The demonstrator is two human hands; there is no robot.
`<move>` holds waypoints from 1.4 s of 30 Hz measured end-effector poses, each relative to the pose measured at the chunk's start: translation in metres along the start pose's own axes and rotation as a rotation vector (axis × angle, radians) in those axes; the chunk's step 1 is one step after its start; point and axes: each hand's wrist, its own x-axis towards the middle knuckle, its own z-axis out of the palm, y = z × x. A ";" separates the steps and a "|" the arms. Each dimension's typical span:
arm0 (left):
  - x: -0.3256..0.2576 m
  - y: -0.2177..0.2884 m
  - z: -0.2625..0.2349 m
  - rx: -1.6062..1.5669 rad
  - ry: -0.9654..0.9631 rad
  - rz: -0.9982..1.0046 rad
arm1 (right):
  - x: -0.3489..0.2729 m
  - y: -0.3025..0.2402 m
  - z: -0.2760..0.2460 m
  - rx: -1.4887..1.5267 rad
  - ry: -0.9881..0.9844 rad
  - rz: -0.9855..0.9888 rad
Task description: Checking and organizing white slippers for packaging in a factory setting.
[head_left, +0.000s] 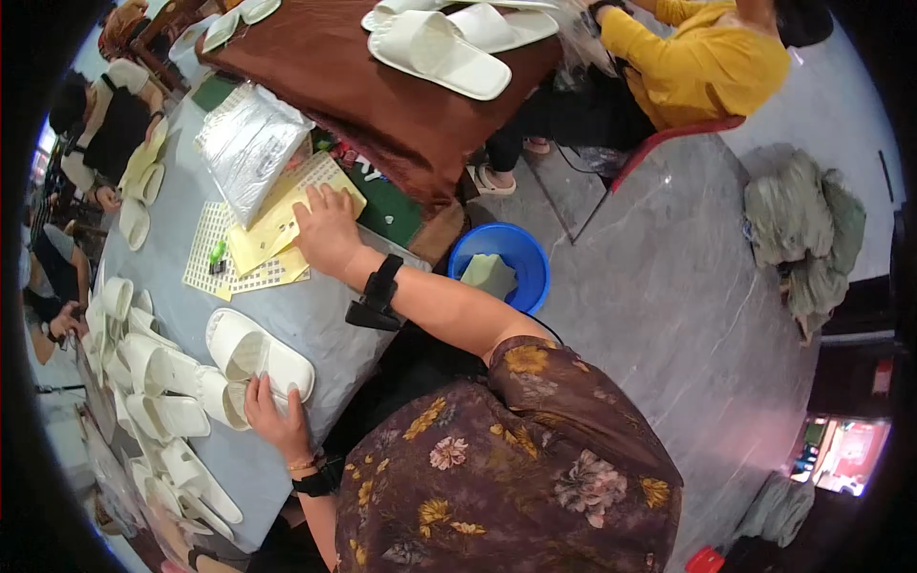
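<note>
Seen from above at a grey table [315, 329] crowded with white slippers. Right hand [325, 229] stretched forward, palm down and fingers spread, pressing flat on a yellow sheet [272, 224] that lies over a white perforated grid sheet [205, 253]; nothing gripped. Black strap with a small device [377, 291] on that wrist. Left hand [272, 411] low at the near edge of the table, fingers curled around the near side of a white slipper [258, 353], which lies flat on the table just ahead of the body. More white slippers piled [153, 382] to the left of it, touching one another. A clear plastic packet [248, 143] beyond the yellow sheet, near a brown cloth [382, 95] carrying further slippers [439, 53]. Blue bucket [501, 267] on the floor just right of the table, a pale folded piece inside. Person in a yellow top [697, 62] seated at the far side; grey-green cloth heap [802, 229] well apart on the floor at right.
</note>
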 end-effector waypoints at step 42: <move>-0.010 0.015 0.001 -0.097 0.122 -0.157 | 0.051 -0.028 0.032 -0.080 -0.392 -0.287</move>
